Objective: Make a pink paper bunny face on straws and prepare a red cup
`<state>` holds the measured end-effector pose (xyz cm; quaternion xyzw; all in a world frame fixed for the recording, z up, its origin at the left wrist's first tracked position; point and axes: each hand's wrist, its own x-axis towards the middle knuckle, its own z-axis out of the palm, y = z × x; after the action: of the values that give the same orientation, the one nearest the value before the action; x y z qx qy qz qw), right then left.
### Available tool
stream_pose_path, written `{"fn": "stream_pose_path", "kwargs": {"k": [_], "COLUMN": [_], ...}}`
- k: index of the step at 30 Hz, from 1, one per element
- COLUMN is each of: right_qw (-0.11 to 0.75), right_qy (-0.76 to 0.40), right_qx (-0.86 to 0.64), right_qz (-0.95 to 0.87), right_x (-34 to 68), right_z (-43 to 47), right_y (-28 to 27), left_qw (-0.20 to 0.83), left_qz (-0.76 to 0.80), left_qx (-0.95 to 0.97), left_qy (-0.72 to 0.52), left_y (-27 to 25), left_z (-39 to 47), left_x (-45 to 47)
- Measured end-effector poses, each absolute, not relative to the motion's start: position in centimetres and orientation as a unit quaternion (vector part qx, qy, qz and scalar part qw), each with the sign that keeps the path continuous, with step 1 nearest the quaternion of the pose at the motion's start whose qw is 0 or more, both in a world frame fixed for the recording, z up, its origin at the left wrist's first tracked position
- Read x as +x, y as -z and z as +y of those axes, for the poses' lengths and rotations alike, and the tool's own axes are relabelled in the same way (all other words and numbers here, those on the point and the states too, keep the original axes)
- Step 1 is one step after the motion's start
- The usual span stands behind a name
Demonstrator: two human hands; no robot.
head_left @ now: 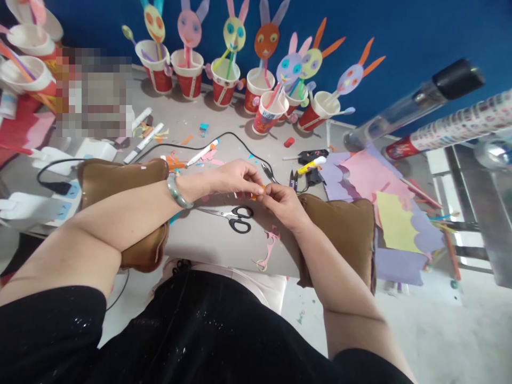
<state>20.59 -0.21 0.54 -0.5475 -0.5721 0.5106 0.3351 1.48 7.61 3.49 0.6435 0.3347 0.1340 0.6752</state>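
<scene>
Centrally, pinching a small orange paper scrap [260, 188] between both sets of fingertips above the grey table [208, 240]. Left hand [236, 178] approaching from 9 o'clock, thumb and forefinger closing on the scrap, remaining fingers curling loosely; wearing a pale green bangle [178, 193] at the wrist. Right hand [285, 205] approaching from 4 o'clock, fingertips gripping the same scrap, so both hands touching at the piece. Resting each forearm on a brown cushion: left cushion [120, 184] at 9 o'clock, right cushion [344, 234] at 3 o'clock.

Lying just beneath the hands, at 6 o'clock: black-handled scissors [236, 217], blades pointing toward 9 o'clock, untouched. Lying further toward 6 o'clock, near the table edge: pink paper offcuts [270, 250]. Running behind the hands, at 12 o'clock: a black cable [224, 136] and a white marker [202, 154]. Lying at 1 o'clock: a glue gun [312, 157], partly hidden among clutter. Spreading at 3 o'clock: sheets of coloured paper [396, 221] in pink, yellow and lilac, overlapping one another. Standing along the far edge, at 12 o'clock, against the blue wall: a row of red paper cups [190, 74] holding paper rabbit faces on sticks [234, 34].
</scene>
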Motion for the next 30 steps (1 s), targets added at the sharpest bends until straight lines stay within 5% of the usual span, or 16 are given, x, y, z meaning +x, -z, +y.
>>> {"fn": "stream_pose_path", "kwargs": {"k": [30], "right_qw": [0.402], "right_qy": [-0.499], "right_qx": [-0.564], "right_qz": [-0.520], "right_x": [20.28], "right_z": [0.01], "right_y": [0.04], "left_qw": [0.664], "left_qz": [0.371], "left_qx": [0.636], "left_qy": [-0.130], "left_y": [-4.00], "left_z": [7.51], "left_x": [1.57]}}
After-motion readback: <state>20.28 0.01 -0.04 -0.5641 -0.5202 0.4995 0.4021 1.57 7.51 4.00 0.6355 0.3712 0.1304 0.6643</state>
